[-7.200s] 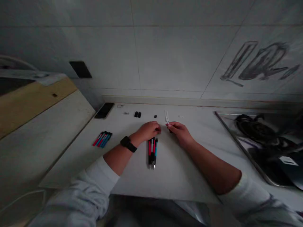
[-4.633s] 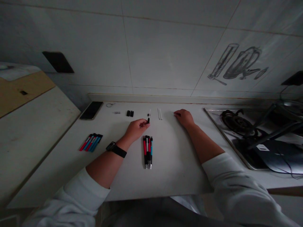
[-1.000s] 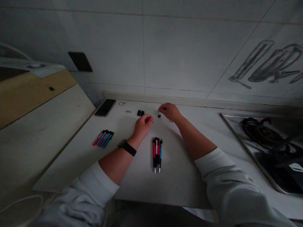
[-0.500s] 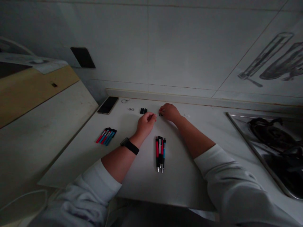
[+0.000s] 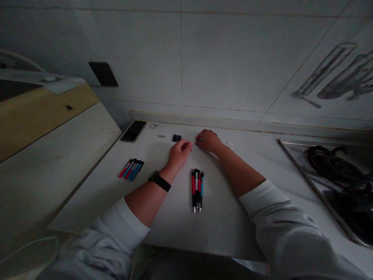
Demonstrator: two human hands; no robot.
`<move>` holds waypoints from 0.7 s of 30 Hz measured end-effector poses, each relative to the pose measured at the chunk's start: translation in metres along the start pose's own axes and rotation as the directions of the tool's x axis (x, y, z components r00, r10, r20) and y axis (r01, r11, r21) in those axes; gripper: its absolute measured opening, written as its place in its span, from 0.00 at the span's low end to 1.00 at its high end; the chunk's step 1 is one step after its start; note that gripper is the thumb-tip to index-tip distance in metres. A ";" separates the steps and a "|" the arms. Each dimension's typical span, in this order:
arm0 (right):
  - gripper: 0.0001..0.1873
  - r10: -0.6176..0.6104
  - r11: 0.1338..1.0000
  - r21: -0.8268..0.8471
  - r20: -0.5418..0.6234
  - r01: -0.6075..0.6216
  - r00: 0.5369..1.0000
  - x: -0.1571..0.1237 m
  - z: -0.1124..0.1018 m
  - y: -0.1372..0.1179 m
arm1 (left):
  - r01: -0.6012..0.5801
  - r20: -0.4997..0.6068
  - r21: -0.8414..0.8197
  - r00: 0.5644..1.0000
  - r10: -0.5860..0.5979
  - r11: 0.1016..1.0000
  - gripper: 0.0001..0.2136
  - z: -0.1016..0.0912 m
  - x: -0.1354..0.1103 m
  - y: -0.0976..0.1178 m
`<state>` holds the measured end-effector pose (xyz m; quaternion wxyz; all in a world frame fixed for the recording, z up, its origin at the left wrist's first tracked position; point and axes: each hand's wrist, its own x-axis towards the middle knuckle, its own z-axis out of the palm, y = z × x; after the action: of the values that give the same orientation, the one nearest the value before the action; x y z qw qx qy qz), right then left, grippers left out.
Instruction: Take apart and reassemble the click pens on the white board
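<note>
"So, where are the small, oblong, black plastic-looking pieces?"

"Just beyond the left hand, its fingertips pressed together, any hold unclear; the right hand curls nearby, grip hidden."

Over on the counter, a phone lies by the back left corner, a ring to its right. Before the ring come springs, then short grips rightward. Pen barrels lie toward the left edge; pens lie mid-counter, before both hands. Small pieces sit right of the right hand, the stove farther right.
</note>
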<state>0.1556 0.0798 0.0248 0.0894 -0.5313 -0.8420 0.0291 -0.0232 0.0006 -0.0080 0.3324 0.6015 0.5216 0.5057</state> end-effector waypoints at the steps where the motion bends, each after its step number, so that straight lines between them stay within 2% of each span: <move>1: 0.14 0.001 1.000 -0.002 0.005 -0.001 1.000 0.000 0.000 0.001 | 0.002 0.001 0.001 1.000 -0.002 1.000 0.12 0.000 0.000 0.000; 6: 0.15 -0.010 0.997 0.071 -0.001 0.010 1.000 0.001 -0.008 0.010 | -0.009 0.001 -0.013 1.000 0.009 1.000 0.12 -0.001 0.000 -0.001; 10: 0.13 0.015 0.975 0.222 -0.117 0.012 0.993 0.001 -0.036 0.015 | 0.005 0.006 -0.037 1.000 -0.005 0.999 0.10 -0.001 0.000 0.002; 12: 0.13 0.043 0.948 0.318 -0.107 -0.007 0.993 -0.002 -0.051 0.011 | -0.003 0.017 -0.033 1.000 0.003 0.999 0.09 -0.001 -0.001 0.006; 15: 0.12 -0.014 0.863 0.504 0.081 -0.029 0.997 -0.011 -0.065 -0.004 | -0.035 0.030 -0.029 0.999 0.035 0.999 0.08 -0.002 -0.002 0.010; 18: 0.10 -0.149 0.750 0.654 0.312 -0.098 0.938 -0.018 -0.062 -0.020 | -0.065 0.009 0.010 0.998 0.065 0.998 0.08 -0.004 -0.004 0.012; 20: 0.10 -0.205 0.669 0.727 0.384 -0.158 0.900 -0.020 -0.053 -0.025 | -0.093 -0.012 0.073 0.996 0.094 0.993 0.10 -0.005 -0.005 0.012; 21: 0.10 -0.213 0.630 0.756 0.391 -0.180 0.895 -0.019 -0.048 -0.025 | -0.106 -0.015 0.106 0.994 0.108 0.989 0.10 -0.006 -0.005 0.013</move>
<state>0.1497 0.0495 0.0731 0.1144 -0.4109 -0.7482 0.5082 -0.0251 -0.0080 0.0042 0.2673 0.6400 0.5177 0.5009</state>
